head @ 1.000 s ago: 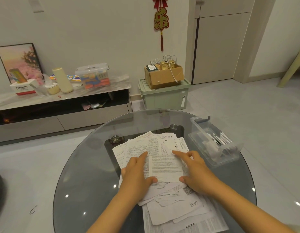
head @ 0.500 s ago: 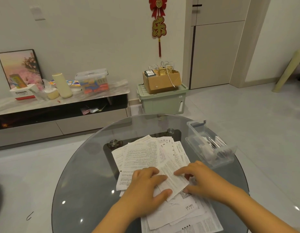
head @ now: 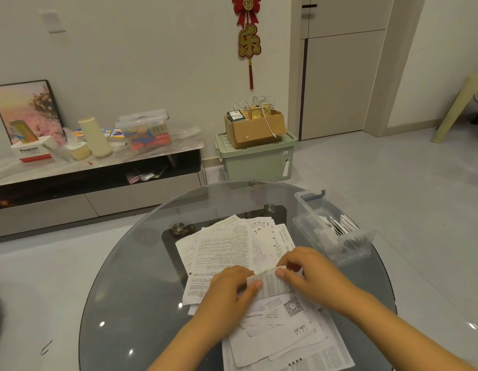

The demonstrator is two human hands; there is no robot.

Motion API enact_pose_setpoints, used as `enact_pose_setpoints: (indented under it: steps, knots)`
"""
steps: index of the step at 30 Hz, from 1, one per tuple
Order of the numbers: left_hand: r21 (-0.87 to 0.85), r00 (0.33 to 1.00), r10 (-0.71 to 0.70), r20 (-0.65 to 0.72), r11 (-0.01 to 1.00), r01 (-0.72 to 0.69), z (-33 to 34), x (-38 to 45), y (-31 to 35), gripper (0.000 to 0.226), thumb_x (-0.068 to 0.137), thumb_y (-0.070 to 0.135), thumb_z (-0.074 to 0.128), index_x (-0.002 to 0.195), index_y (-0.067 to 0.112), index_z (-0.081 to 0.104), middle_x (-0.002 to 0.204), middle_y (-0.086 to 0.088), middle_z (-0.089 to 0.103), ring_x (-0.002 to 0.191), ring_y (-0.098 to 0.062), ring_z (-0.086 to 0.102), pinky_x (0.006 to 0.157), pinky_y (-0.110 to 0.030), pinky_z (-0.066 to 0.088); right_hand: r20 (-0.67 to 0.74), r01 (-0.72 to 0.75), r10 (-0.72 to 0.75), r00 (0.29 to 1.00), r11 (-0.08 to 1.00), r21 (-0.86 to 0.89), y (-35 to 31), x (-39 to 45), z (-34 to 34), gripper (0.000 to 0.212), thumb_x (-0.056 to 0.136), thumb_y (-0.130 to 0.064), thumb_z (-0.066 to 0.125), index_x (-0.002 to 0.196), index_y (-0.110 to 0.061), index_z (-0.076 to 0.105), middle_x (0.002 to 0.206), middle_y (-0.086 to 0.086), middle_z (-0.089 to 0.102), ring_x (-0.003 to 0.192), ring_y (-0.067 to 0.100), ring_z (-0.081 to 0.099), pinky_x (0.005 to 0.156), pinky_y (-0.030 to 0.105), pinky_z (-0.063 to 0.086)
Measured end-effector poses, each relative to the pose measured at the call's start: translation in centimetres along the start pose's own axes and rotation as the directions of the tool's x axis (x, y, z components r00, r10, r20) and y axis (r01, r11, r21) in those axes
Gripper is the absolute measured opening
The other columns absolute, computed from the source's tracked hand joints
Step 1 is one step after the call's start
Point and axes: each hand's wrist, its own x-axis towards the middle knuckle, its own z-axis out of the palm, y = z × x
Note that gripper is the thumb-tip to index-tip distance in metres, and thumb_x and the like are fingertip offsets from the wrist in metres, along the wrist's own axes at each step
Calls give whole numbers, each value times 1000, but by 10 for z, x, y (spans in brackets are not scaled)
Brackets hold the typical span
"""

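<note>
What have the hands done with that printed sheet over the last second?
A second ago both hands lay flat on the open sheet. Since then they have folded it into a narrow leaflet. The left hand now pinches its left end and the right hand pinches its right end. The paper pile, the clear box and the glass table stayed as they were.
</note>
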Motion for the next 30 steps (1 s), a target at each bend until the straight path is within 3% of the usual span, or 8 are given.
enact_pose_setpoints:
  steps: [1,4,8,15,21,23,27,30]
  knots:
    - [-20,999,-13,-33,1000,13,0,1,2,13,95,37,51,102,34,61,99,25,53,94,9,46,83,-8,33,-15,-5,5,1000,1000,-5,0,1,3,14,89,-44,55,98,-34,59,87,-19,51,87,-1,46,74,12,37]
    - [-13,996,-47,-78,999,47,3,4,-3,37,92,30,58,127,30,50,113,22,45,102,10,40,87,1,27,-16,-42,42,999,999,-12,-2,5,15,30,84,-46,61,112,-36,55,90,-20,47,91,-1,42,78,14,38]
    - [128,994,-81,-69,988,90,0,7,-12,44,89,35,61,131,31,48,113,19,39,111,0,32,100,-15,22,9,-117,118,993,987,-107,-4,9,24,47,83,-46,64,125,-35,48,109,-11,46,111,9,40,91,25,39]
    - [127,982,-182,-56,974,188,-3,9,-7,38,86,30,66,122,33,55,105,16,45,109,-6,42,104,-27,32,13,-146,149,989,979,-145,-1,11,22,36,89,-35,59,125,-34,52,112,-7,45,114,13,41,91,28,41]
    - [31,963,-268,-13,963,268,-9,11,9,26,78,20,74,90,35,56,99,11,51,92,-5,49,80,-15,41,-13,-121,121,993,992,-25,-7,10,17,10,87,-27,62,94,-30,55,98,-12,44,101,9,42,85,23,40]
    - [-11,960,-281,-20,960,280,-10,10,15,24,79,18,74,85,32,56,95,11,53,83,-4,51,71,-13,40,-7,-114,114,993,993,38,-10,9,14,14,88,-24,61,83,-31,50,94,-12,50,96,9,44,80,23,41]
    - [-205,939,-343,-8,920,334,-20,10,30,15,80,18,74,86,23,61,74,8,61,63,-2,56,57,-11,44,-58,-75,87,994,979,188,-17,5,0,12,91,-20,56,85,-29,51,85,-9,59,80,9,54,72,26,46]
    - [-344,937,-351,9,878,332,-35,16,44,14,79,14,75,91,18,68,69,3,69,65,-7,66,64,-15,51,-189,-10,75,979,946,324,-22,1,-14,17,90,-20,59,90,-35,52,81,-8,59,72,4,53,67,18,45]
